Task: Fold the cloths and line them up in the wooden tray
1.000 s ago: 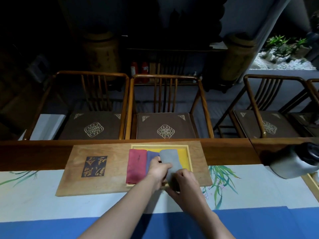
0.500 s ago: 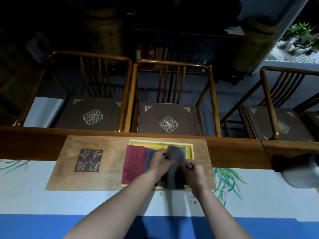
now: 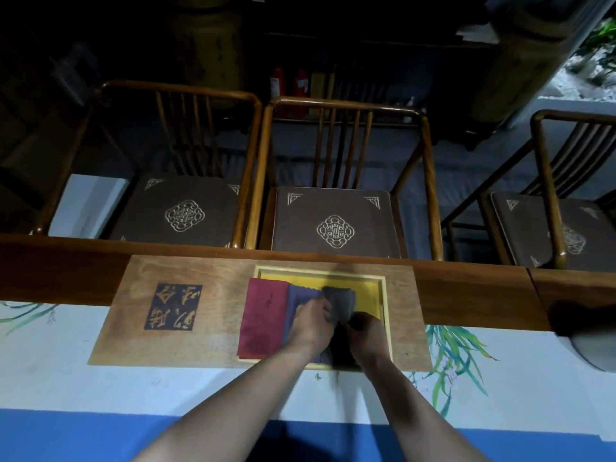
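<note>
Wooden tray point(image 3: 186, 271) on table, recess at 3 o'clock of its carved panel. Red cloth point(image 3: 265, 316) folded flat at recess's 9 o'clock edge; blue cloth point(image 3: 300, 300) just beside, partly under left hand point(image 3: 311, 323). Left hand curled, pinching grey cloth point(image 3: 340, 303); right hand point(image 3: 365, 331) pinching its near end. Risk: grey cloth bunching or overlapping blue one, dragging it askew, if pulled unevenly.

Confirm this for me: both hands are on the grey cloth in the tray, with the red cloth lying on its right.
Not quite. In the head view the red cloth lies to the left, beyond the blue cloth. The rest holds: the left hand and right hand both hold the grey cloth in the wooden tray.
</note>
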